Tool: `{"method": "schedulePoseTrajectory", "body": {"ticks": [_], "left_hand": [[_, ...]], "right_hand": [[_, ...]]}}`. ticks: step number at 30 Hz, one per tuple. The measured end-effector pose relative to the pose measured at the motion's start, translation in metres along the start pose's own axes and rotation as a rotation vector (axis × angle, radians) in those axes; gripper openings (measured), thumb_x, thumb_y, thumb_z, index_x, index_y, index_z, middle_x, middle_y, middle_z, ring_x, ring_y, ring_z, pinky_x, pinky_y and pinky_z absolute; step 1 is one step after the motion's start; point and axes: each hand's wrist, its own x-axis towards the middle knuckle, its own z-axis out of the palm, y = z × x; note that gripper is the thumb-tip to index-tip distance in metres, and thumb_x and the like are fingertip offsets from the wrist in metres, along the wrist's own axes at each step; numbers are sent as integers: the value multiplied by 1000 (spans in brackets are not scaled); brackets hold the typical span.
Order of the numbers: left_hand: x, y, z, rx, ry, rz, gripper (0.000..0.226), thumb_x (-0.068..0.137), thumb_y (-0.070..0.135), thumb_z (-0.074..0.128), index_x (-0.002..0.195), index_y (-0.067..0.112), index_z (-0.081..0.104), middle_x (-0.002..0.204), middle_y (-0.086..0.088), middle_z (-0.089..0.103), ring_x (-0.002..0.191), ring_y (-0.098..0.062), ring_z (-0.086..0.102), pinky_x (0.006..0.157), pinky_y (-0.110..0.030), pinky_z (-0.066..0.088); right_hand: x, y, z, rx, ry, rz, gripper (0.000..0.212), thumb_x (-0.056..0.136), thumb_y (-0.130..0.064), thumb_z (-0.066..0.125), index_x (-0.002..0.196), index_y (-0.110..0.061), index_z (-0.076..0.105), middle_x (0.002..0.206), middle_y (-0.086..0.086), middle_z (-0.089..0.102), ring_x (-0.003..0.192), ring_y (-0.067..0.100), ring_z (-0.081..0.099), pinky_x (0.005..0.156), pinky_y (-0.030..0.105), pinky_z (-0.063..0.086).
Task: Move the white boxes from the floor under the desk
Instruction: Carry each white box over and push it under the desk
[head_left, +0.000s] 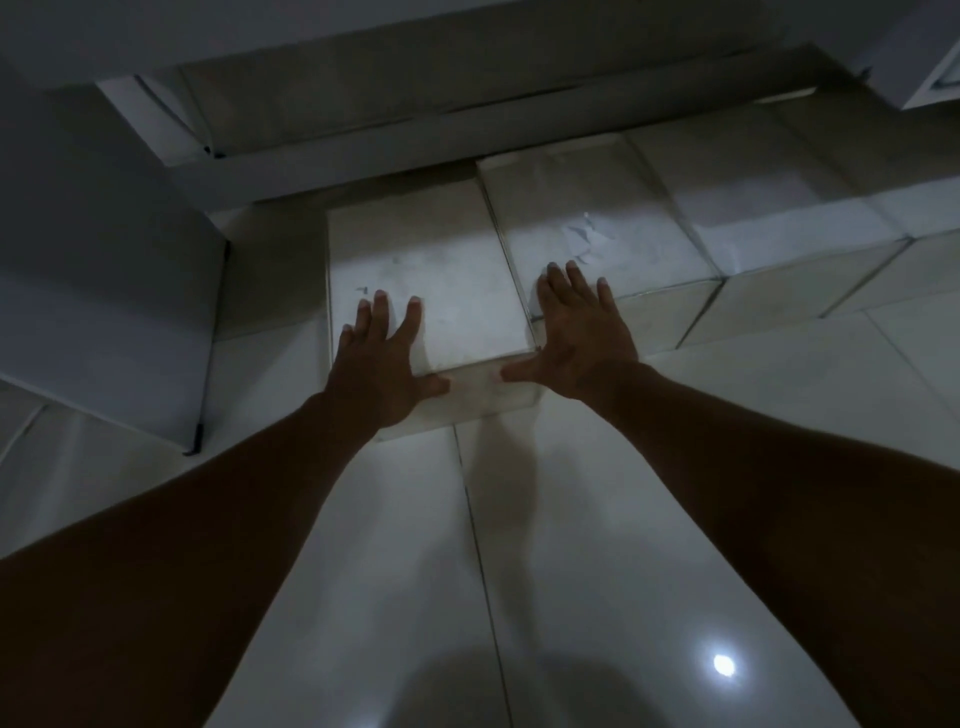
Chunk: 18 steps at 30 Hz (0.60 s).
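A white box (441, 280) lies flat on the tiled floor, straight ahead of me in dim light. My left hand (382, 358) rests on its near left corner with fingers straight on the top and the thumb along the front face. My right hand (582, 332) lies with spread fingers at the box's near right corner, its fingers reaching onto the neighbouring white box (587, 208) and the thumb against the front face. More white boxes (769, 208) stand in a row to the right. The desk's underside (363, 31) hangs above the far end.
A white panel (93, 291) of the desk stands at the left, beside the box. A long white board (467, 124) lies along the back behind the boxes. Glossy floor tiles (597, 545) stretch toward me, with a lamp's reflection at the lower right.
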Motion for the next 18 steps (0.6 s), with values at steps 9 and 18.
{"method": "schedulePoseTrajectory", "body": {"ticks": [9, 18], "left_hand": [[29, -11, -6, -14, 9, 3, 102, 84, 66, 54, 156, 25, -7, 160, -16, -18, 147, -34, -15, 118, -46, -3], [27, -10, -7, -3, 4, -7, 104, 84, 66, 55, 155, 26, -9, 160, -16, -18, 147, -33, -15, 118, -45, -3]], "right_hand": [[26, 8, 9, 70, 74, -17, 112, 71, -80, 59, 156, -22, 14, 164, -1, 8, 151, 20, 2, 123, 44, 2], [29, 9, 13, 54, 65, -22, 114, 71, -81, 58, 157, -24, 8, 165, -1, 3, 151, 21, -2, 122, 45, -1]]}}
